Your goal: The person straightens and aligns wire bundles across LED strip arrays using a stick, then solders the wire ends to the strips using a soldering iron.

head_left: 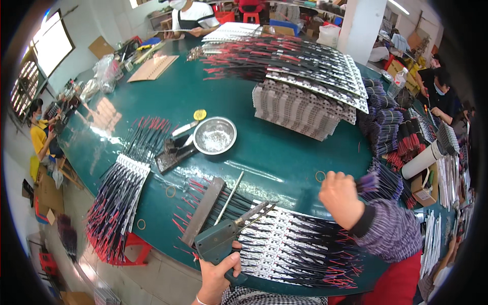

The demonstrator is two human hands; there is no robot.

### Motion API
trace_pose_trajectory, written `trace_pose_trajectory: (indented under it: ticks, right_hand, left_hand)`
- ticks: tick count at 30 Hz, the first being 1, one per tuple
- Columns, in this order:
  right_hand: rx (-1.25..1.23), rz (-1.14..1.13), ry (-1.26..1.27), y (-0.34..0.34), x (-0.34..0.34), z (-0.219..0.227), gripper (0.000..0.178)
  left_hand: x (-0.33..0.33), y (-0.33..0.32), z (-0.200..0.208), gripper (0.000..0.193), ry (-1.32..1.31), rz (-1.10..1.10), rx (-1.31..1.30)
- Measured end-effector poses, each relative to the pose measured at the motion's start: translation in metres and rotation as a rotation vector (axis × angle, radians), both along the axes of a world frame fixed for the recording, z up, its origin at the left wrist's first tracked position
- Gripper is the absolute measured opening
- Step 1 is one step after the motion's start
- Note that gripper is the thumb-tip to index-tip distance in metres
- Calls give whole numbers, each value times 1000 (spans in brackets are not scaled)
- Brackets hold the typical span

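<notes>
My left hand (218, 274) is wrapped round the handle of a dark green soldering gun (216, 243), its tip pointing right over a white circuit board panel (277, 239). Rows of short black and red wires stick out from both sides of that panel. A flat metal bar (204, 211) lies across the wires on its left, with a thin metal rod (230, 197) beside it. Raised over the table to the right, my right hand (341, 199) is closed on a small bundle of dark purple-tipped wires (368, 183).
A steel bowl (215, 135) stands mid-table beside a dark metal stand (174, 156). Another wired panel (127, 175) overhangs the left edge. Stacked panels (300, 107) rise at the back; wire bundles (384, 127) pile up at right. Several co-workers sit around, one across the table (190, 20).
</notes>
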State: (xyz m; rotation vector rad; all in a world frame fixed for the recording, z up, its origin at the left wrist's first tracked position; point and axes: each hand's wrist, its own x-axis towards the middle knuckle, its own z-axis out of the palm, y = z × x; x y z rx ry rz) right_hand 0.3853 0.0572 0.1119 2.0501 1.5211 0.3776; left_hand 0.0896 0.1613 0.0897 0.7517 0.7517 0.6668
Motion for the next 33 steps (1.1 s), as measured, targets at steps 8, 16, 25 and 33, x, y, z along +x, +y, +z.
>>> trace_pose_trajectory:
  ticks: [8, 16, 25, 33]
  right_hand:
    - [-131, 37, 2, 15, 10, -42, 16]
    - [-150, 112, -106, 18, 8, -52, 16]
    - [-95, 169, -100, 24, 1, -47, 16]
    - [381, 256, 376, 10, -32, -17, 24]
  left_hand:
    - [-10, 1, -8, 50, 15, 31, 17]
    - [-5, 0, -4, 20, 107, -57, 97]
    - [-9, -5, 5, 21, 92, -17, 97]
    - [-17, 5, -15, 43, -154, 68, -114]
